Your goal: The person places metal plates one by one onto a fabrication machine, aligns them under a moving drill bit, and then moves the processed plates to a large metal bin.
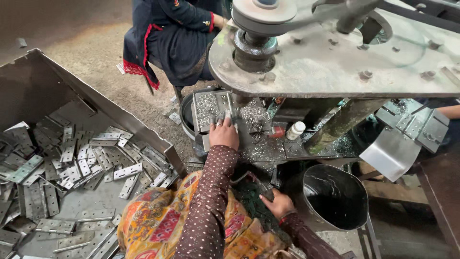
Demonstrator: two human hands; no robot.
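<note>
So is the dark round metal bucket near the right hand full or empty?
Empty as far as visible: the dark round metal bucket stands upright, its bare inner wall and bottom showing.

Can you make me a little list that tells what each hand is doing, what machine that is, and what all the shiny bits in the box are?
left hand: pressing a metal piece on the machine's work plate, under the spindle
right hand: low by the lap, gripping a dark handle; what it belongs to is unclear
machine: drill press, metal shavings around its base
box on the left: metal bin full of flat steel hinges
nearby: black bucket, small white bottle
someone else: a seated person behind
</note>
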